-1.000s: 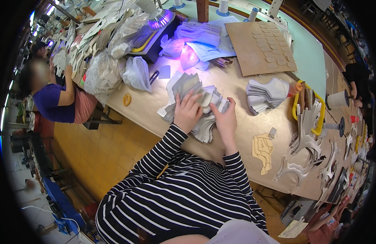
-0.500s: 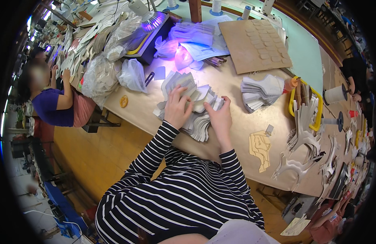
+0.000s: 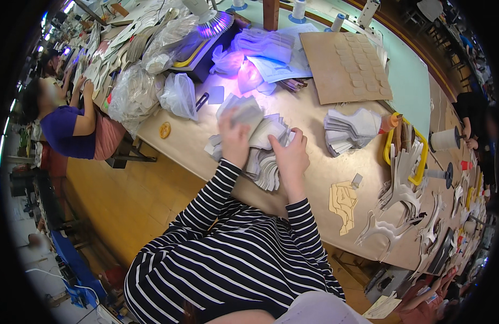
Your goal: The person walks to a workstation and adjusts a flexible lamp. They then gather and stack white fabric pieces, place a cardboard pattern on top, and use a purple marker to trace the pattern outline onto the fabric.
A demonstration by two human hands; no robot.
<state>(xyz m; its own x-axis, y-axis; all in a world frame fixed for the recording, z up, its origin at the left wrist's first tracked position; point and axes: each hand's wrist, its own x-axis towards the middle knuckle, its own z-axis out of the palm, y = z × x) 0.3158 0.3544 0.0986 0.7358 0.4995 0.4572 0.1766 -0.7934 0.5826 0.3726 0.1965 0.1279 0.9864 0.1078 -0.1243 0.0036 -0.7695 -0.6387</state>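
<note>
A fanned stack of light grey cut pieces (image 3: 268, 129), looking like shoe-upper parts, lies on the table in front of me. My left hand (image 3: 234, 143) is over the stack's left side, its fingers smeared by motion. At the right side of the stack, my right hand (image 3: 291, 156) grips the edge, thumb on top and fingers beyond it. Wavy layered edges of more grey pieces (image 3: 263, 170) show between my hands, toward me. To the right sits a second stack of grey-white pieces (image 3: 351, 129), apart from both hands.
A lit lamp (image 3: 214, 24) shines purple over wrapped bundles at the back. Clear plastic bags (image 3: 178, 96) stand back left. On the right are a yellow basket (image 3: 420, 171), an orange-capped bottle (image 3: 389, 123), and a paper pattern (image 3: 342, 205). A person (image 3: 71, 127) sits at left.
My left hand has gone from spread, clear fingers on the pieces to a blur at nearly the same spot. My right hand stays at the stack's right edge. The view has shifted slightly.
</note>
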